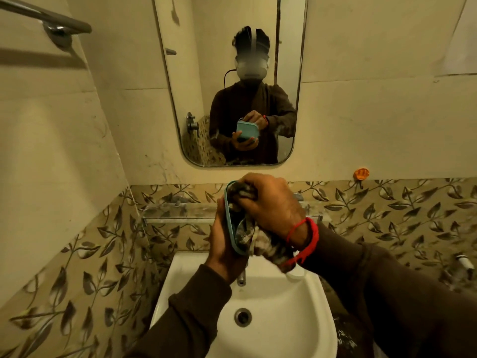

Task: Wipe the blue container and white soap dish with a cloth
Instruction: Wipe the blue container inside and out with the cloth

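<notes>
Above the sink, my left hand holds the blue container upright, its open side turned to the right. My right hand grips a dark patterned cloth and presses it into the container's inside. The cloth's loose end hangs below my right wrist, which wears a red thread. A small white object, perhaps the soap dish, shows on the sink's back right corner, mostly hidden by the cloth. The mirror reflects both hands on the container.
A white sink with a drain and a metal tap lies below my hands. A glass shelf runs along the leaf-patterned tiles. The mirror hangs above. A towel bar is top left, an orange hook at right.
</notes>
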The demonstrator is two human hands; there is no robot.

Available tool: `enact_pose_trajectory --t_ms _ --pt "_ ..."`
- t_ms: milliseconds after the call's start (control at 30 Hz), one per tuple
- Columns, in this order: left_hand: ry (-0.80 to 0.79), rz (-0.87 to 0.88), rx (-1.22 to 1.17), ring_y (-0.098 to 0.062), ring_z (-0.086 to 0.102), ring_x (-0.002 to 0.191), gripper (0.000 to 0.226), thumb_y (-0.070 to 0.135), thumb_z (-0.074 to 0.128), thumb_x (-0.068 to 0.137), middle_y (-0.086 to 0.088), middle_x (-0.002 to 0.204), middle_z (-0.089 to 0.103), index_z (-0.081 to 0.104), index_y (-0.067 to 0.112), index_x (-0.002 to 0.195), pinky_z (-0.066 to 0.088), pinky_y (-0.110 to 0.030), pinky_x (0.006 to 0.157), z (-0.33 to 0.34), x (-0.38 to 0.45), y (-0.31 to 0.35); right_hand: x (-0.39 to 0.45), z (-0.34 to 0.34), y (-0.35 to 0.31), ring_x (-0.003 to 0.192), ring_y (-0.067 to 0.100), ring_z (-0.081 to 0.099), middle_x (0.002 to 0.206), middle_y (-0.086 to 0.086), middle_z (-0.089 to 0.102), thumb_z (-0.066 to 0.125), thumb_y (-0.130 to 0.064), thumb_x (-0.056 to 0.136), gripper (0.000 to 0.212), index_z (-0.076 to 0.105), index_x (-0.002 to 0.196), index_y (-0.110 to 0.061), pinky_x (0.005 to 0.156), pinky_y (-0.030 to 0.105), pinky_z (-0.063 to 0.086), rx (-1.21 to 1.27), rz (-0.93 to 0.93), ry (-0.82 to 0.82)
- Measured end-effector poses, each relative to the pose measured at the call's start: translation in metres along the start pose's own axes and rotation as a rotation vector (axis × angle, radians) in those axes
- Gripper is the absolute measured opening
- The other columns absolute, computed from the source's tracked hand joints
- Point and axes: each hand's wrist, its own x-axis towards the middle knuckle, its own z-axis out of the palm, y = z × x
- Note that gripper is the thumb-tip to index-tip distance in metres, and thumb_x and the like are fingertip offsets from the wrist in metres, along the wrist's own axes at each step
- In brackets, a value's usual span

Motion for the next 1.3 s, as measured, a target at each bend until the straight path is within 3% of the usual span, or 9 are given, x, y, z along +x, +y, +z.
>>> enact_pose_trajectory --t_ms 200,367,467,600,767,933,1067,1167,1300 --pt "-0.037 0.027 0.026 -0.028 0.077 0.093 0.068 0.056 0.032 0.102 -0.016 0.100 0.079 0.083 0.011 0.101 0.063 -0.040 0.073 -0.014 -0.005 0.018 -0.021 -0.002 -0.001 0.090 0.009 0.062 0.101 -0.004 0.069 0.067 -0.034 0.084 0.024 0.064 0.106 -0.025 0.076 0.018 0.051 -0.140 -0.217 -0.526" --pt "0.017 -0.017 0.042 -0.030 0.075 0.103 0.060 0.052 0.031 0.107 -0.015 0.114 0.077 0.080 0.018 0.110 0.062 -0.043 0.077 -0.001 -0.006 -0.005 -0.002 0.009 0.003 0.092 0.028 0.061 0.100 0.007 0.066 0.059 -0.026 0.089 0.029 0.051 0.117 -0.025 0.078 0.043 0.055 -0.313 -0.068 -0.074" --pt "0.010 0.006 0.026 -0.030 0.075 0.103 0.057 0.053 0.037 0.105 -0.014 0.112 0.077 0.081 0.017 0.109 0.062 -0.042 0.077 0.004 -0.003 0.004 -0.008 0.022 0.005 0.076 0.029 0.062 0.088 0.009 0.064 0.058 -0.029 0.089 0.033 0.034 0.111 -0.025 0.064 0.045 0.057 -0.270 -0.073 0.022" --pt "-0.006 -0.016 -0.019 -0.032 0.074 0.106 0.058 0.055 0.038 0.103 -0.016 0.117 0.076 0.080 0.015 0.112 0.062 -0.043 0.080 0.002 -0.005 0.005 -0.010 0.025 0.006 0.074 0.031 0.062 0.086 0.009 0.065 0.060 -0.027 0.087 0.033 0.034 0.106 -0.022 0.062 0.046 0.056 -0.237 -0.111 0.115" --pt "-0.028 0.003 -0.017 -0.031 0.073 0.109 0.059 0.053 0.035 0.105 -0.016 0.117 0.076 0.078 0.015 0.115 0.061 -0.042 0.082 0.001 -0.009 0.003 -0.012 0.023 0.003 0.078 0.028 0.061 0.088 0.007 0.064 0.060 -0.028 0.087 0.030 0.038 0.107 -0.024 0.064 0.044 0.057 -0.175 -0.074 0.064" --pt "-0.061 0.029 0.039 -0.026 0.075 0.101 0.063 0.053 0.031 0.106 -0.013 0.106 0.079 0.081 0.014 0.108 0.061 -0.038 0.080 -0.015 -0.011 0.015 -0.030 0.016 0.005 0.096 0.023 0.066 0.107 0.006 0.068 0.064 -0.019 0.086 0.033 0.053 0.117 -0.018 0.080 0.028 0.053 -0.175 -0.482 -0.215" --pt "-0.120 -0.045 0.108 -0.024 0.076 0.097 0.070 0.053 0.022 0.107 -0.010 0.101 0.080 0.080 0.014 0.107 0.062 -0.037 0.080 -0.020 -0.013 0.018 -0.037 0.003 0.013 0.102 0.015 0.063 0.111 0.003 0.066 0.066 -0.017 0.085 0.034 0.058 0.118 -0.019 0.085 0.025 0.052 -0.134 -0.565 -0.454" --pt "-0.142 -0.081 0.045 -0.026 0.075 0.103 0.071 0.049 0.019 0.108 -0.013 0.107 0.078 0.079 0.011 0.110 0.060 -0.038 0.086 -0.018 -0.011 0.010 -0.033 -0.003 0.016 0.097 0.006 0.063 0.106 -0.003 0.068 0.068 -0.017 0.083 0.029 0.061 0.111 -0.021 0.083 0.015 0.051 -0.032 -0.525 -0.384" --pt "-0.118 -0.073 0.004 -0.031 0.073 0.109 0.063 0.051 0.030 0.107 -0.016 0.118 0.075 0.078 0.011 0.114 0.060 -0.042 0.087 -0.007 -0.006 0.004 -0.028 0.004 0.017 0.089 0.008 0.064 0.098 -0.004 0.069 0.072 -0.020 0.078 0.028 0.057 0.100 -0.027 0.073 0.018 0.055 0.083 -0.219 -0.049"
